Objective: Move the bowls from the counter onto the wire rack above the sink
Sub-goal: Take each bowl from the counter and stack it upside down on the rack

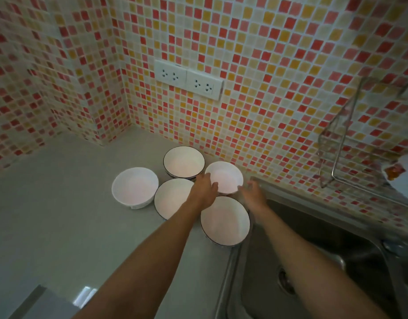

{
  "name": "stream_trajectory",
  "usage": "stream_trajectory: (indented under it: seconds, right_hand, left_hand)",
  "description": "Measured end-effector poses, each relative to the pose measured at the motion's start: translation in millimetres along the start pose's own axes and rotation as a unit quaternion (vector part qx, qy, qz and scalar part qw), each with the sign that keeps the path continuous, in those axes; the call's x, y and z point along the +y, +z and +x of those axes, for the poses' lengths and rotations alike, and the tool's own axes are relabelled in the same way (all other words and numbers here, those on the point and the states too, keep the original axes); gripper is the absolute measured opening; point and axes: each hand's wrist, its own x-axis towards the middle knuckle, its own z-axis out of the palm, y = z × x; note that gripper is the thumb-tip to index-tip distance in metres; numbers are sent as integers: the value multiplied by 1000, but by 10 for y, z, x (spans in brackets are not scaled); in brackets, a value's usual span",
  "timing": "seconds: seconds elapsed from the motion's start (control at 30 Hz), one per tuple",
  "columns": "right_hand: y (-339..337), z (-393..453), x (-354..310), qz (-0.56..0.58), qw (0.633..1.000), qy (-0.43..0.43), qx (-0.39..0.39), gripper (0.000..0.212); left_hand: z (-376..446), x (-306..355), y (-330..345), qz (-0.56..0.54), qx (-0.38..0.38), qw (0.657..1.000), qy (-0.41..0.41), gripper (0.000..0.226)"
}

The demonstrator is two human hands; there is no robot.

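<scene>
Both bare forearms reach forward and away from the camera, converging toward the same spot. The left hand [204, 188] lies palm down, wrist straight, its fingers [212, 185] spread slightly and curled at the tips. The right hand [253, 194] sits just beside it, a little blurred, palm turned inward toward the left, fingers loosely extended. The 2 hands stand apart with a narrow gap between them. Neither is closed into a fist, and whether either grips anything cannot be told.
</scene>
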Motion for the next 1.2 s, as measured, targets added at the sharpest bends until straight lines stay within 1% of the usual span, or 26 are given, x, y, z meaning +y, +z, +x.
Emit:
stream_trajectory:
  seconds: [0.1, 0.23, 0.3, 0.4, 0.47, 0.53, 0.63, 0.73, 0.83, 0.97, 1.1, 1.17, 1.2]
  right_hand:
    - [194, 235, 57, 15, 998, 61, 5, 55]
    - [360, 475, 131, 25, 993, 118, 11, 63]
    - [385, 539, 143, 20, 990, 137, 6, 58]
    - [406, 627, 142, 13, 989, 147, -13, 43]
    - [426, 678, 134, 23, 988, 151, -22, 41]
    - [428, 703, 116, 34, 988, 151, -9, 40]
    - [366, 688, 96, 63, 989, 129, 21, 42]
    - [203, 554, 58, 88, 992, 85, 41, 44]
    - [1, 353, 34, 140, 987, 67, 32, 43]
    - [-229, -33, 124, 223, 973, 63, 7, 44]
    - [-424, -502, 357, 279, 955, 95, -15, 46]
    - [-555, -716, 522, 334, 935, 111, -46, 51]
    - [-634, -821, 606, 372, 919, 118, -61, 52]
  left_hand:
    - [188, -46, 36, 32, -25, 999, 17, 51]
    - [422, -142, 97, 50, -57, 997, 2, 56]
    - [502, -169, 149, 58, -69, 996, 1, 58]
    - [551, -130, 222, 83, -97, 992, 1, 63]
    - [548, -89, 255, 94, -103, 990, -4, 67]
    - [539, -66, 280, 91, -105, 990, -5, 68]
    - [517, -36, 277, 57, -81, 995, 4, 69]
    - [491, 6, 241, -51, -34, 998, 16, 69]
    - [426, 86, 140, -111, 3, 993, 29, 60]
    - [210, 232, 48, -162, 21, 986, 43, 44]
    - [-119, 356, 125, -155, 17, 986, 58, 42]
    - [-286, 428, 200, -130, 18, 988, 80, 42]
    - [-385, 468, 253, -124, 20, 988, 91, 41]
